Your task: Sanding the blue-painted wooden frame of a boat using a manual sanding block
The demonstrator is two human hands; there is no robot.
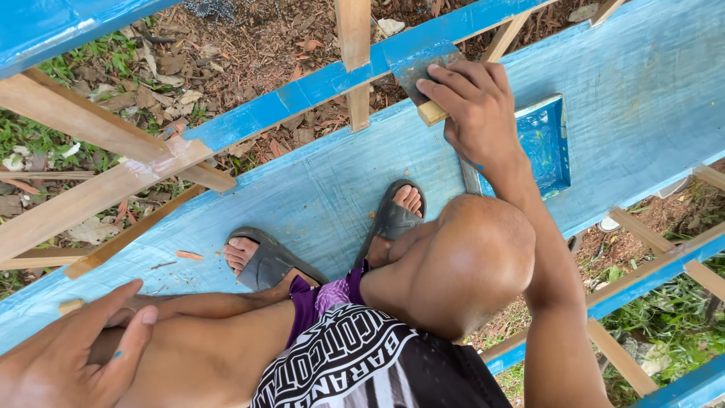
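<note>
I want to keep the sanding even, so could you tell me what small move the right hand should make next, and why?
Probably slide the sanding block along the blue rail. The right hand presses it flat there, and the left hand rests on the thigh, so the right hand alone does the work.

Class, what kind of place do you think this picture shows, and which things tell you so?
Probably an outdoor boat-building spot: a blue-painted hull on wooden supports, over grass and leaf litter. The right hand presses a wooden block on its edge.

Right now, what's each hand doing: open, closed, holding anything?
Left hand: open, resting on the thigh, holding nothing.
Right hand: closed on a wooden block.
</note>
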